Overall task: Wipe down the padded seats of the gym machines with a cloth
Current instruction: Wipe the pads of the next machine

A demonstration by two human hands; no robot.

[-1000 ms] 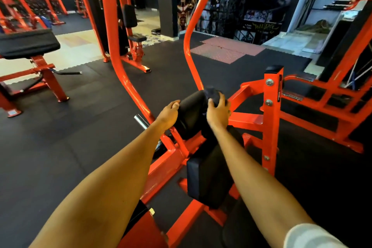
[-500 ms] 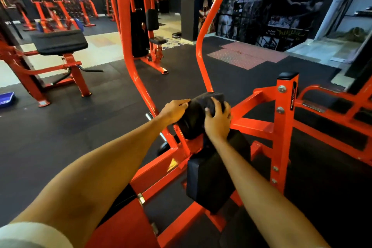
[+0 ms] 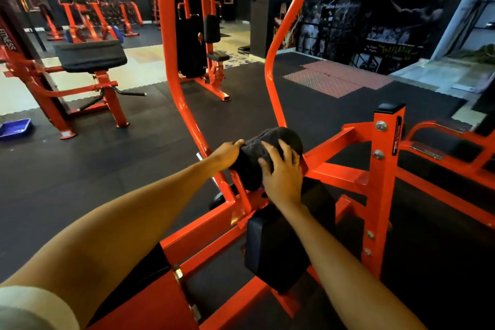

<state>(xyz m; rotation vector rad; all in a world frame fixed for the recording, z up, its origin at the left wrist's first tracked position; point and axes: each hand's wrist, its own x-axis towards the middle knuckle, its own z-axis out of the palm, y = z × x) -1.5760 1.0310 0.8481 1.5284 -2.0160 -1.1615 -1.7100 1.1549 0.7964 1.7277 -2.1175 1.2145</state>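
A black roller pad sits on the orange machine frame straight ahead. A dark textured cloth is draped over the pad's top and left part. My right hand lies on the cloth's near side with fingers spread, pressing it onto the pad. At the pad's left end, my left hand curls around the cloth-covered edge. Below the roller is a black rectangular seat pad, partly hidden by my right forearm.
Two orange lever arms rise just behind the roller. An orange upright post stands to the right. A black padded bench and a blue tray are at the left, on black rubber flooring.
My right hand has slid from the roller's top toward me over its near side, fingers now spread. The cloth covers more of the pad. My left hand stays at the left end.
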